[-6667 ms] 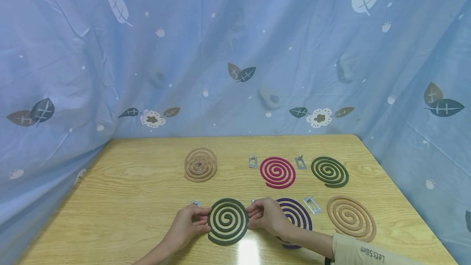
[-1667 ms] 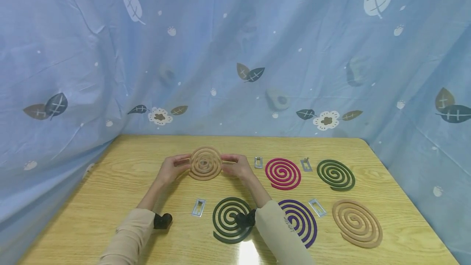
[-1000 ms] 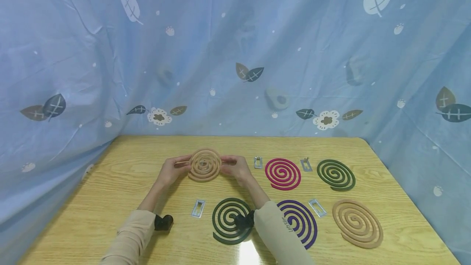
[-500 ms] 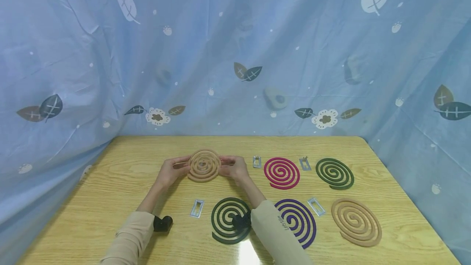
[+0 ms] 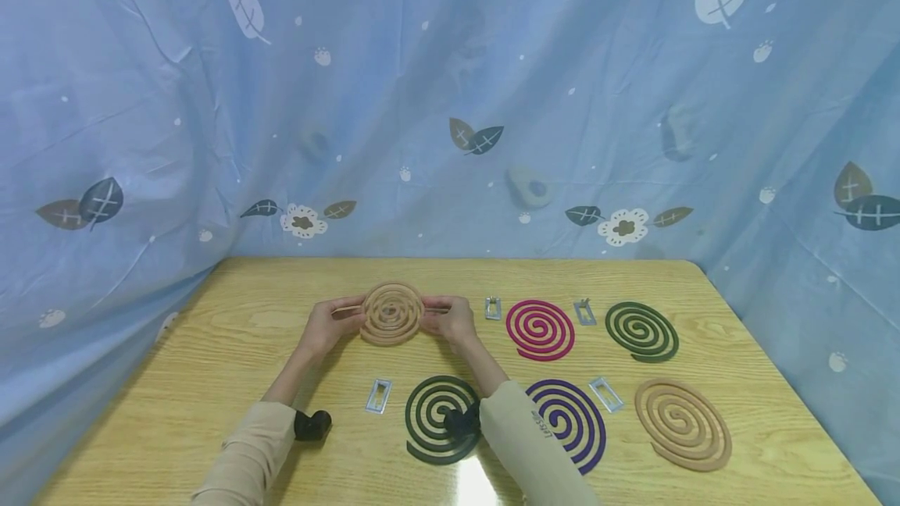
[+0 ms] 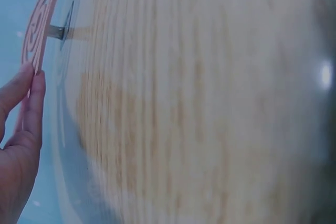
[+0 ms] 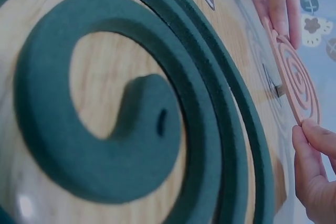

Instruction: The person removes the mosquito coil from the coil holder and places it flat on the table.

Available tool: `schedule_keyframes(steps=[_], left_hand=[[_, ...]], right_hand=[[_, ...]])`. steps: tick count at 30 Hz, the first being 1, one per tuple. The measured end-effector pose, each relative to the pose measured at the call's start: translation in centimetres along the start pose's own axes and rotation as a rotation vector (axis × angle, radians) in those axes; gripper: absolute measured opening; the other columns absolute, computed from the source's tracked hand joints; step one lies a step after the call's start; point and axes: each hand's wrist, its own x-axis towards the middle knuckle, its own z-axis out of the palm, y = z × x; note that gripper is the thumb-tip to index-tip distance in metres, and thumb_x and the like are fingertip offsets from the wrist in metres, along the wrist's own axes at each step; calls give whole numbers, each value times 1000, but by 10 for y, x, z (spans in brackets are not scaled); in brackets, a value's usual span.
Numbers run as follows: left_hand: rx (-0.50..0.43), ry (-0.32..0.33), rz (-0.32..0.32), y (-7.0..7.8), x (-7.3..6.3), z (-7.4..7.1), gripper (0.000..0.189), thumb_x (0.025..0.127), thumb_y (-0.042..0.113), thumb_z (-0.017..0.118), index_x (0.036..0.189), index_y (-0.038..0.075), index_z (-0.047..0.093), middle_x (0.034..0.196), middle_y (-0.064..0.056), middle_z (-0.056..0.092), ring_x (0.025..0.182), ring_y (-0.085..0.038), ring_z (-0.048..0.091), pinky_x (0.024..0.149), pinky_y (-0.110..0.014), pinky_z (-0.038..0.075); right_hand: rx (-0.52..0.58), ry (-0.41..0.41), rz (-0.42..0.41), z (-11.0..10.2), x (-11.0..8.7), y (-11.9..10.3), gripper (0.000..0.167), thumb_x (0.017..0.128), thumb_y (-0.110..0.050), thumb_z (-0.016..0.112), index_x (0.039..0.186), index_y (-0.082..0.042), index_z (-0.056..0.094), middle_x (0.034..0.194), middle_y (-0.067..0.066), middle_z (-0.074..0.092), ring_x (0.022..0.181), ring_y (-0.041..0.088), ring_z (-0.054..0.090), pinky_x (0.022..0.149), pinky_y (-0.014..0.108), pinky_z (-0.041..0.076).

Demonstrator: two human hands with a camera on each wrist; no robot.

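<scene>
Both hands hold a tan mosquito coil level at the back left of the table, from opposite edges. My left hand pinches its left rim between thumb and fingers; my right hand pinches the right rim. In the left wrist view the coil is seen nearly edge-on, raised above the tabletop. A small metal coil stand is beneath it, its post reaching the coil's underside. The same stand shows in the right wrist view. Under my right wrist lies a dark green coil.
Further right lie purple, magenta, green and tan coils. Several metal stands are among them, one left of the dark green coil. A blue patterned cloth hangs behind the wooden table.
Earliest, both hands held the dark green coil's edges at the front. They have since moved to the back-left tan coil. Over the last second or so, they have barely moved.
</scene>
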Motion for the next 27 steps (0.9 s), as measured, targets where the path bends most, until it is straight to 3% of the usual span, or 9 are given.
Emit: schedule_keyframes(steps=[9, 20, 27], left_hand=[[-61, -3, 0, 2, -1, 1, 42, 92, -1, 60, 131, -12, 48, 133, -32, 48, 120, -44, 50, 90, -27, 54], [-49, 18, -22, 4, -2, 0, 42, 92, 2, 62, 131, -7, 52, 126, -27, 55, 119, -38, 53, 90, -22, 53], [-51, 11, 2, 5, -3, 2, 42, 92, 4, 63, 131, -7, 52, 126, -28, 56, 118, -39, 54, 90, -24, 53]], right_hand=[[16, 1, 9, -2, 0, 0, 31, 80, 17, 66, 111, 14, 63, 105, 30, 65, 94, 35, 67, 76, 30, 60], [72, -36, -15, -6, -2, -3, 31, 83, 16, 63, 114, 15, 61, 106, 33, 63, 97, 38, 66, 79, 34, 59], [60, -37, -44, -10, -2, 0, 31, 81, 18, 64, 112, 16, 61, 106, 32, 63, 93, 37, 67, 77, 32, 60]])
